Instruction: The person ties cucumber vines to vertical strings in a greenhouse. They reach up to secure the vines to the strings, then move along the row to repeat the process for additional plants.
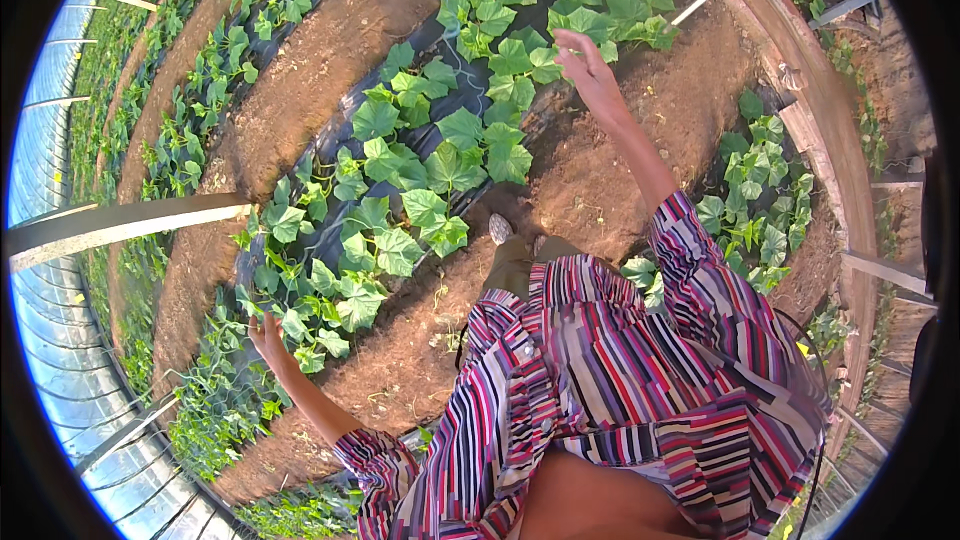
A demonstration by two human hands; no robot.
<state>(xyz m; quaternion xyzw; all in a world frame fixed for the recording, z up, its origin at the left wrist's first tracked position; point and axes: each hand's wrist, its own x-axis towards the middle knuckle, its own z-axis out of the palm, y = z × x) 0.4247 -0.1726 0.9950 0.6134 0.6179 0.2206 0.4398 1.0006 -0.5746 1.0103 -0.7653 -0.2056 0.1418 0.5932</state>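
A row of young cucumber plants (450, 165) with broad green leaves runs in front of me on black plastic mulch (424, 139). My right hand (589, 79) is stretched forward beside the leaves at the row's far part, its fingers apart and nothing seen in them. At the lower left, my left hand (270, 341) is by the leaf edges with its fingers spread. Whether it touches a leaf I cannot tell. A thin pale string (448, 7) trails down among the leaves beyond the middle of the row.
Brown soil paths (390, 382) flank the row. A pale post (135, 225) juts in from the left, and a thinner white pole (701, 1) stands at upper right. More plants (750, 195) grow on my right. Clear greenhouse film (52, 360) curves along the left.
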